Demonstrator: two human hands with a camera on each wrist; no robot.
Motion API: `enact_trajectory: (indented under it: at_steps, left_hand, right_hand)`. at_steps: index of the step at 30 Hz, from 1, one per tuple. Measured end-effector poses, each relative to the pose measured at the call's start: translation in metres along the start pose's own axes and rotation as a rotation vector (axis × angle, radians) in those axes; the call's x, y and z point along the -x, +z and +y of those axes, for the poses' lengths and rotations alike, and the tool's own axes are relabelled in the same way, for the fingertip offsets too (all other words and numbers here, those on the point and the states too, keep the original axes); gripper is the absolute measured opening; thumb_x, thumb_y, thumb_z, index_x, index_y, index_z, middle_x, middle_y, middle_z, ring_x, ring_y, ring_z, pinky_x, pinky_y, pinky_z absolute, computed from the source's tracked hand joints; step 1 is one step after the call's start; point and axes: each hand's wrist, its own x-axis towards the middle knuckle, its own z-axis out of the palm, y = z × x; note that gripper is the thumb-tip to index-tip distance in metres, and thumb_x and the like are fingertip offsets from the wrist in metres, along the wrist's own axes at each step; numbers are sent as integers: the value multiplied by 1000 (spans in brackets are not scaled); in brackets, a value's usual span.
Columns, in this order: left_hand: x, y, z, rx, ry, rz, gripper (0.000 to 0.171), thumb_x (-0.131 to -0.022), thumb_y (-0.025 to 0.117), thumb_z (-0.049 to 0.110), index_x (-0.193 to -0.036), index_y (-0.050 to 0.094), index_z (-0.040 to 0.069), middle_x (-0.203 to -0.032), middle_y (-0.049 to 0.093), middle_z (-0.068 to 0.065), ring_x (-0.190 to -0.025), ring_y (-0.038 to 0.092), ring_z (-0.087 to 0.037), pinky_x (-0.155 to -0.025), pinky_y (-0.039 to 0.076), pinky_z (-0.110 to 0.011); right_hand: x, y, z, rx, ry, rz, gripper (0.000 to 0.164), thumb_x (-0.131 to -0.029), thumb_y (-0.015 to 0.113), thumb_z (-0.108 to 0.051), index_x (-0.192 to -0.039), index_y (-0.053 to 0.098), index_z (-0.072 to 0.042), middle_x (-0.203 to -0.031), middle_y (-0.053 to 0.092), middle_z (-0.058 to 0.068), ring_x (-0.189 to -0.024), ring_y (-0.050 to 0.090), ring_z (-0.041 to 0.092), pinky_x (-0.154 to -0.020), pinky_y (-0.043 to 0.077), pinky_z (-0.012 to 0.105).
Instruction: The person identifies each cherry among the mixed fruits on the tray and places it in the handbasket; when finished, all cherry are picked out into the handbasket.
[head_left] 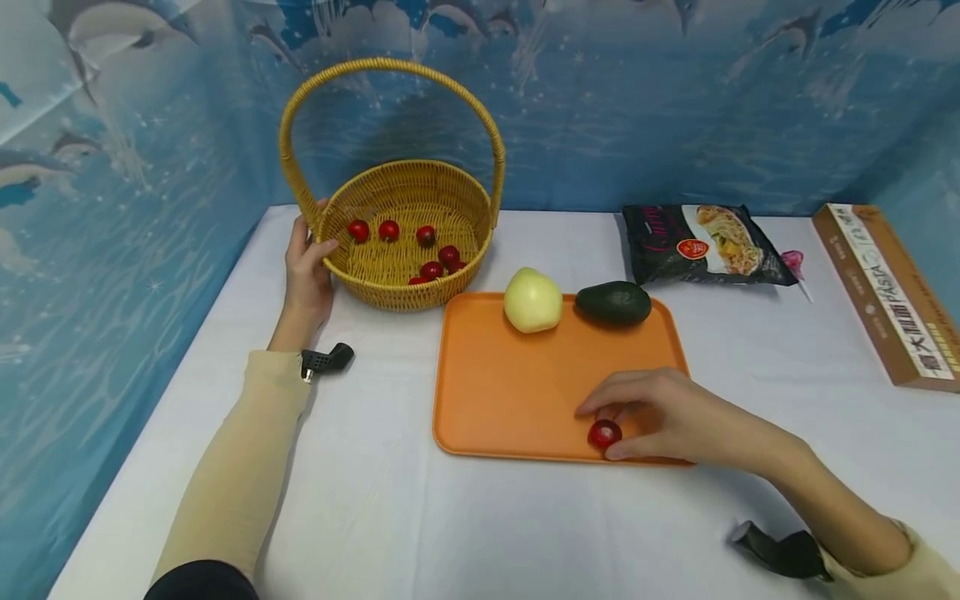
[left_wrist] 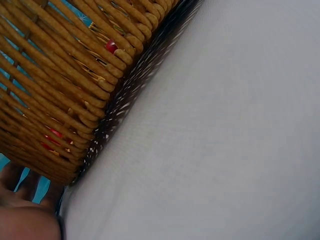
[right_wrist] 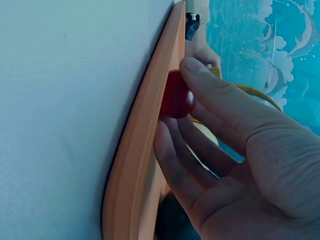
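My left hand (head_left: 309, 279) grips the left rim of a yellow wicker basket (head_left: 408, 296), its thumb over the edge near the foot of the tall handle. Several red cherries (head_left: 388, 231) lie inside; in the left wrist view, bits of red show through the weave (left_wrist: 65, 100). Over the front right of an orange tray (head_left: 510, 392), my right hand (head_left: 667, 417) has its thumb and fingers curled about one dark red cherry (head_left: 604, 434). In the right wrist view that cherry (right_wrist: 177, 95) is between thumb and fingers, against the tray's rim (right_wrist: 135, 165).
A yellow-green apple (head_left: 533, 300) and a dark green avocado (head_left: 613, 303) lie along the tray's back edge. Behind on the right are a black food packet (head_left: 705, 244), a wrapped lollipop (head_left: 793, 265) and a brown box (head_left: 892, 296). A blue dolphin-print curtain (head_left: 570, 125) borders the white table.
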Motion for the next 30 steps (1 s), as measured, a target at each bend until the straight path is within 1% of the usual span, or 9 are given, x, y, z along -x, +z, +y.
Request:
enact_trajectory:
  at_steps: [7, 13, 19, 23, 30]
  left_hand:
    - [2, -4, 1, 7, 3, -2, 61, -91, 51, -2, -150, 54, 13, -154, 49, -13, -140, 45, -27, -114, 32, -36]
    - [3, -2, 0, 7, -8, -11, 60, -92, 51, 0, -149, 55, 15, -152, 51, -11, -140, 45, -27, -114, 33, -34]
    - [2, -1, 0, -2, -1, -14, 60, -92, 52, 1, -151, 53, 14, -153, 51, -11, -141, 45, -27, -114, 33, -34]
    - [1, -1, -1, -14, -2, -17, 62, -91, 52, 1, -152, 52, 13, -154, 50, -11, -141, 46, -27, -114, 33, -35]
    - [1, -2, -1, -27, -6, -20, 62, -92, 51, 2, -153, 50, 13, -156, 48, -11, -142, 44, -26, -113, 34, -33]
  right_hand:
    - [-4, 1, 0, 35, 3, -3, 40, -89, 84, -37, -128, 72, -35, -123, 70, -20, -111, 65, 3, -100, 55, 31]
    - [-3, 2, 1, 72, 2, 29, 40, -87, 87, -33, -125, 74, -35, -120, 70, -20, -109, 64, 2, -98, 55, 31]
    - [-3, 2, 2, 83, 18, 49, 35, -88, 86, -36, -120, 74, -37, -117, 70, -23, -108, 63, 2, -98, 55, 31]
    - [-3, 2, 2, 83, 25, 58, 34, -88, 85, -38, -120, 74, -38, -117, 70, -23, -108, 63, 2, -97, 55, 31]
    - [-2, 4, 1, 96, -1, 100, 34, -89, 85, -33, -121, 75, -39, -117, 71, -24, -107, 64, 0, -98, 55, 31]
